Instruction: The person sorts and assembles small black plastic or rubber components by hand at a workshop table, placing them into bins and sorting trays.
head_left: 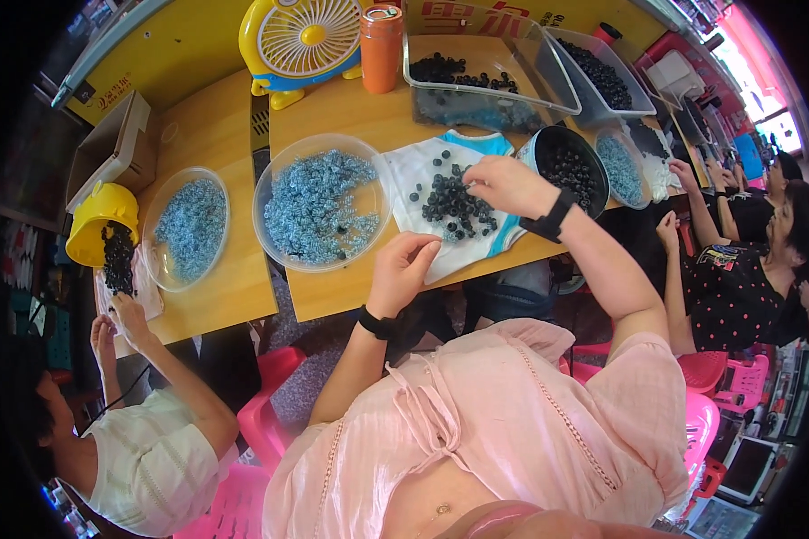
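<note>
Two hands of mine were at work near the middle of the frame. My right hand (476, 182) was over the black beads (458, 208), fingers bent and tips near the thumb; I could not tell whether they were closed on one. My left hand (431, 242) was lower, by the cloth's near edge, thumb and fingertips drawn close; I could not tell whether they met or held anything. The beads lay loose on the white and blue cloth (408, 166). Just right of it was a dark bowl (555, 137) of more beads; just left, a clear tub (366, 194) of blue pieces (315, 202). At the top stood a fan (312, 36) and an orange can (381, 54); at the far left, a yellow bucket (90, 235) was tipped above a co-worker's hands (131, 322).
</note>
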Available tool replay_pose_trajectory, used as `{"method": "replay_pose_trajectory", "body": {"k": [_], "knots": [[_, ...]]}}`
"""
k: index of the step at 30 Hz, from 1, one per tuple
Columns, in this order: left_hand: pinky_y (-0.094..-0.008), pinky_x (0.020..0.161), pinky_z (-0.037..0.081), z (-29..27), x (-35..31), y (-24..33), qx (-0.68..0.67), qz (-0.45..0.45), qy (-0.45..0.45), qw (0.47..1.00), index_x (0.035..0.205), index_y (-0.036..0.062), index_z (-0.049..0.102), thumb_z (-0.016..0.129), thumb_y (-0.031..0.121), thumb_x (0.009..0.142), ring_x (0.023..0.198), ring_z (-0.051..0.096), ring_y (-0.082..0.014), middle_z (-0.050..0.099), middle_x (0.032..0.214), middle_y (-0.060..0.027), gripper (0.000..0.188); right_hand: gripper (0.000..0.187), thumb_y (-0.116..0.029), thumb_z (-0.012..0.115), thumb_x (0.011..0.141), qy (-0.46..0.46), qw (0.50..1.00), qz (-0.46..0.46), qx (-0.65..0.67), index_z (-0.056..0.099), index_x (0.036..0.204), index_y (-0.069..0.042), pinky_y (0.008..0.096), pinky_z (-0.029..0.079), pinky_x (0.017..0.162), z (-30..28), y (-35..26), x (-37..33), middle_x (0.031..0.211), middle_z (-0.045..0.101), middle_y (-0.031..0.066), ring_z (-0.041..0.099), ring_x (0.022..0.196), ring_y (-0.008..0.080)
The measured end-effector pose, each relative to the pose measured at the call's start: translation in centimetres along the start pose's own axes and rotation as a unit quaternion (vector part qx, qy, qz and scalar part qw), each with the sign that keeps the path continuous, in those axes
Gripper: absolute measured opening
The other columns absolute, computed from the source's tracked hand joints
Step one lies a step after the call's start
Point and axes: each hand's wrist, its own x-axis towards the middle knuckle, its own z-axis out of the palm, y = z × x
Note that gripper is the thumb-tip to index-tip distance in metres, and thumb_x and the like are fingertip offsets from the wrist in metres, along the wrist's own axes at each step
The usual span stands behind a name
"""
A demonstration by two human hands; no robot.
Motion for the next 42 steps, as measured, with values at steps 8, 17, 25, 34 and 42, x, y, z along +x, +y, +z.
{"method": "replay_pose_trajectory", "body": {"k": [8, 17, 25, 34, 42], "knots": [[-0.0267, 0.058, 0.046, 0.1, -0.1, -0.3, 0.015, 0.032, 0.008, 0.999, 0.1, 0.0007, 0.073, 0.069, 0.014, 0.094, 0.068, 0.058, -0.0128, 0.064, 0.082, -0.0061, 0.015, 0.016, -0.014, 0.06, 0.087, 0.045, 0.997, -0.045, 0.054, 0.071, 0.095, -0.006, 0.0452, 0.051, 0.084, 2.1, -0.5, 4.4, 0.092, 0.069, 0.0171, 0.065, 0.093, 0.0355], [-0.0281, 0.063, 0.047, 0.1, 0.3, -0.3, 0.02, 0.02, 0.008, 1.0, 0.098, 0.0008, 0.073, 0.07, 0.014, 0.092, 0.069, 0.059, -0.0157, 0.064, 0.08, -0.0073, 0.015, 0.021, -0.025, 0.062, 0.09, 0.052, 0.998, -0.03, 0.031, 0.072, 0.098, -0.009, 0.0458, 0.052, 0.083, 2.3, 2.5, 8.3, 0.09, 0.068, 0.0191, 0.065, 0.094, 0.0375], [-0.025, 0.064, 0.045, 0.0, 0.1, -0.1, 0.017, 0.03, 0.004, 0.999, 0.099, -0.0003, 0.073, 0.069, 0.01, 0.092, 0.072, 0.057, -0.0108, 0.063, 0.082, -0.0039, 0.013, 0.017, -0.02, 0.062, 0.087, -0.037, 0.998, -0.037, 0.046, 0.07, 0.086, -0.005, 0.0428, 0.053, 0.073, 1.1, 1.1, 6.9, 0.081, 0.069, 0.015, 0.067, 0.079, 0.0339], [-0.0313, 0.067, 0.048, 0.0, 0.2, 0.1, 0.021, 0.037, 0.008, 0.999, 0.095, 0.0011, 0.072, 0.069, 0.015, 0.092, 0.073, 0.062, -0.022, 0.067, 0.083, -0.0105, 0.015, 0.022, -0.027, 0.066, 0.087, 0.006, 0.99, -0.093, 0.107, 0.07, 0.09, -0.005, 0.0415, 0.051, 0.074, 3.1, -2.0, 9.1, 0.085, 0.065, 0.0164, 0.064, 0.084, 0.0342], [-0.0313, 0.065, 0.048, 0.1, 0.2, 0.2, 0.023, 0.022, 0.0, 1.0, 0.097, 0.002, 0.073, 0.069, 0.015, 0.092, 0.073, 0.062, -0.0216, 0.067, 0.084, -0.0102, 0.014, 0.02, -0.022, 0.068, 0.087, 0.102, 0.99, -0.041, 0.085, 0.07, 0.098, -0.006, 0.0405, 0.051, 0.077, 1.4, 0.5, 4.4, 0.089, 0.065, 0.0142, 0.064, 0.086, 0.0305]]}}
